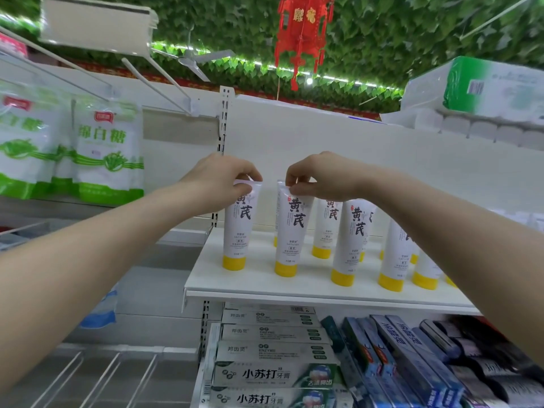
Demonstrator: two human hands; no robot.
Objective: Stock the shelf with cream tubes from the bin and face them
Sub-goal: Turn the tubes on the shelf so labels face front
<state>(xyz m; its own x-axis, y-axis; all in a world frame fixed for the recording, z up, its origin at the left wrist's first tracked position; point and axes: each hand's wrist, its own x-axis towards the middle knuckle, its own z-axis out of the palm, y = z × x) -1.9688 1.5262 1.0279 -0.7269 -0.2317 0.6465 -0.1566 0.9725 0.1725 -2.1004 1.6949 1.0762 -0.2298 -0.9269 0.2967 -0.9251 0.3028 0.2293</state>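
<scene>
Hands (220,178) (316,178) each pinch one upright cream tube's (238,228) (290,231) crimped top.

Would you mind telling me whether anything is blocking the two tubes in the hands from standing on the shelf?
Nothing visible does. The left hand pinches the leftmost tube and the right hand pinches the next tube; both yellow caps already sit on the white shelf, apart from the neighbouring tubes.

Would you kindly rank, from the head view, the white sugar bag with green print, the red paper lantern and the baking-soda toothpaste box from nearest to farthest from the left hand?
Measured from the left hand:
1. White sugar bag with green print, hanging to its left.
2. Red paper lantern, overhead and to the right.
3. Baking-soda toothpaste box, on the lower shelf beneath the hand.

The lantern and box are fairly close in the image.
</scene>
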